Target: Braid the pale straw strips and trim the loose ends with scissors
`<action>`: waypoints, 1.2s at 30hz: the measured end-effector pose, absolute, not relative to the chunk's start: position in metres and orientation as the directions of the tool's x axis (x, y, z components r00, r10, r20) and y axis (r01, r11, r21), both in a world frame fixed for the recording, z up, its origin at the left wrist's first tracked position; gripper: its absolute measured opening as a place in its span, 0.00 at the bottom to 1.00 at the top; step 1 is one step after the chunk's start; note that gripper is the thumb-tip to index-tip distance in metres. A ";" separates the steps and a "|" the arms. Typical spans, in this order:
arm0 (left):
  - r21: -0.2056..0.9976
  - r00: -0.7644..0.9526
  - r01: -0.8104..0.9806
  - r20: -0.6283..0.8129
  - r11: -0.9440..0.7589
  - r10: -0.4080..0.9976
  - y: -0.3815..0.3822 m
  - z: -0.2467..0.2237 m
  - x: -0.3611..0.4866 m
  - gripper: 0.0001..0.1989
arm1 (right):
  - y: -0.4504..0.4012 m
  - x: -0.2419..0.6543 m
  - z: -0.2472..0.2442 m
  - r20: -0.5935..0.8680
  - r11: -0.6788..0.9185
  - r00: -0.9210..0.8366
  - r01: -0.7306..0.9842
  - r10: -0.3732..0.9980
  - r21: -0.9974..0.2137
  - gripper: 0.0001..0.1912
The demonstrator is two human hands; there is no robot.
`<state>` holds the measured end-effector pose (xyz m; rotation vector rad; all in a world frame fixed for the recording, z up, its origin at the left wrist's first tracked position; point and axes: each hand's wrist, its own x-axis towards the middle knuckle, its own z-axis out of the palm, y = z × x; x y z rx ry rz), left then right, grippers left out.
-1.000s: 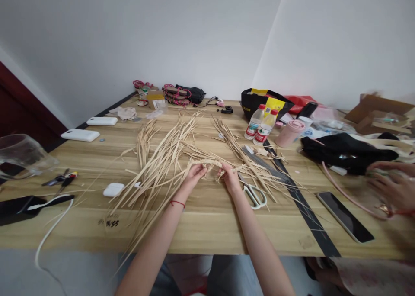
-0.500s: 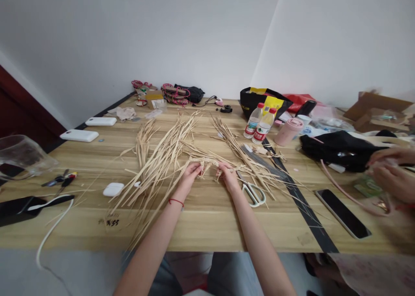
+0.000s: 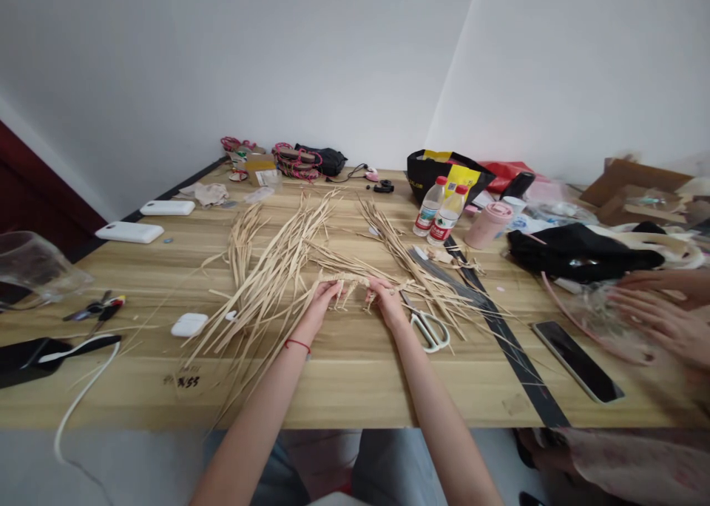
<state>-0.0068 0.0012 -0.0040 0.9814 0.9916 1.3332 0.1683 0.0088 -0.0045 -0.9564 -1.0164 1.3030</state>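
Observation:
Between my two hands stretches a short braid of pale straw (image 3: 349, 278), with a few loose ends hanging from its lower side. My left hand (image 3: 323, 299) is closed on the braid's left end, and my right hand (image 3: 384, 297) grips the right end. Long flat straw strips (image 3: 282, 251) lie in a loose bundle to the left and beyond my hands. A second spread of straw strips (image 3: 396, 247) runs to the right. Scissors with pale green handles (image 3: 430, 331) rest just right of my right hand, their blades partly under straw.
Two red-capped water bottles (image 3: 444, 221), a pink cup (image 3: 489, 225) and a black bag (image 3: 418, 169) stand at back right. A phone (image 3: 577, 362) lies at right, near a co-worker's hands (image 3: 660, 314) with clear plastic. A white earphone case (image 3: 189, 325) sits at left.
The braid stays held between my hands, shown flatter with its hanging ends more visible. The view has shifted slightly. The co-worker's hands have moved lower over the clear plastic.

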 end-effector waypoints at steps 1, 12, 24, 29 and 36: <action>0.958 -0.005 -0.286 0.000 -0.002 1.000 0.000 -0.003 -0.007 0.16 | 0.009 0.168 -0.005 0.048 0.047 0.004 -0.290 0.999 -0.956 0.15; 0.995 0.173 -0.102 0.031 -0.013 0.984 -0.005 0.009 -0.003 0.18 | 0.005 0.166 -0.001 0.089 0.087 0.004 -0.260 0.996 -0.962 0.18; 0.992 0.127 -0.126 -0.005 0.021 0.992 -0.003 0.005 -0.004 0.16 | 0.001 0.165 -0.001 0.092 0.078 -0.053 -0.226 0.994 -0.971 0.16; 0.990 0.127 -0.136 -0.015 0.033 0.992 -0.003 0.005 -0.004 0.16 | 0.001 0.165 0.001 0.080 0.066 -0.056 -0.227 0.995 -0.972 0.17; 0.990 0.126 -0.137 -0.011 0.029 0.992 -0.003 0.006 -0.005 0.16 | 0.001 0.165 0.001 0.078 0.061 -0.064 -0.238 0.995 -0.969 0.18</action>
